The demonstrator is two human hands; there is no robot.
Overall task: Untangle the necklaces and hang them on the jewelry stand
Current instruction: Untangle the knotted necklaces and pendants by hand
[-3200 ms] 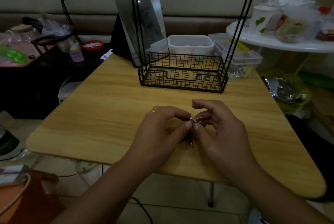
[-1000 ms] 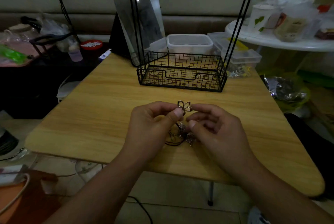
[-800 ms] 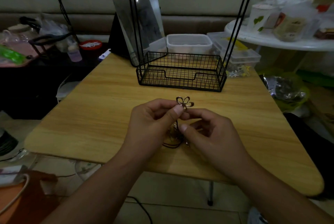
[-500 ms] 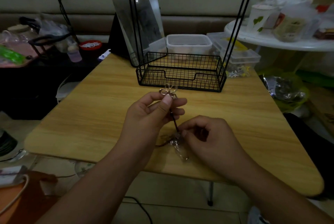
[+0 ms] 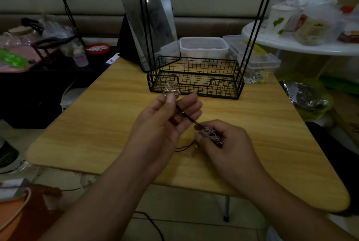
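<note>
Head view: left hand (image 5: 165, 122) pinching a flower pendant (image 5: 171, 90) above the bench (image 5: 97, 124), its dark cord (image 5: 186, 115) running taut down to the tangled necklaces (image 5: 211, 134), gripped in the right hand (image 5: 227, 143). Untangling barely begun by the look of it. Nothing yet hung on the jewelry stand (image 5: 196, 77) behind.

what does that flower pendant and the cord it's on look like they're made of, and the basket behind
Flower pendant: pale shiny metal wire, likely, going by its thin open petal outlines. Cord: dark, thin, matte, probably braided string or leather; too small to tell. Basket: black-coated metal wire, a see-through grid.
</note>
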